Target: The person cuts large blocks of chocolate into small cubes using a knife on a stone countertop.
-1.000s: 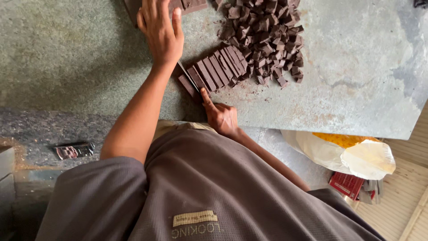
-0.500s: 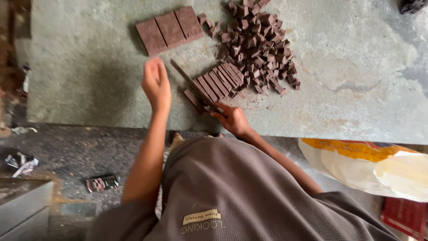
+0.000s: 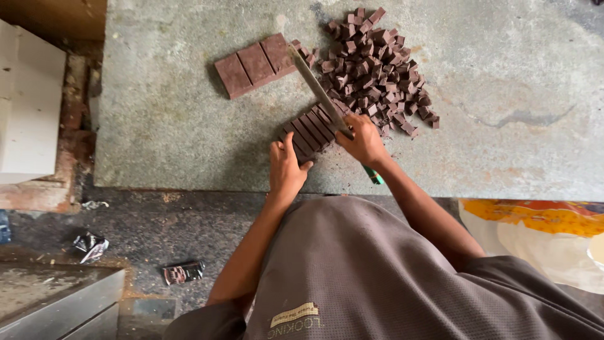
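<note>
The right hand [image 3: 363, 140] has its fingers clamped on a knife [image 3: 321, 93], the blade lying over a chocolate slab [image 3: 309, 130] near the tabletop's [image 3: 163, 119] front edge. The left hand [image 3: 284, 167] steadies the slab's near end, fingers curled together against it. Those fingers sit just beside the cutting line, so a slip could nick them. The scored slab might also skid towards the edge, or send bits into the pile of chocolate pieces [image 3: 374, 66].

One head-worn camera looks steeply down from above the person's chest, facing the stone table [image 3: 189, 126] from its near edge, close enough that the table fills the upper frame.
</note>
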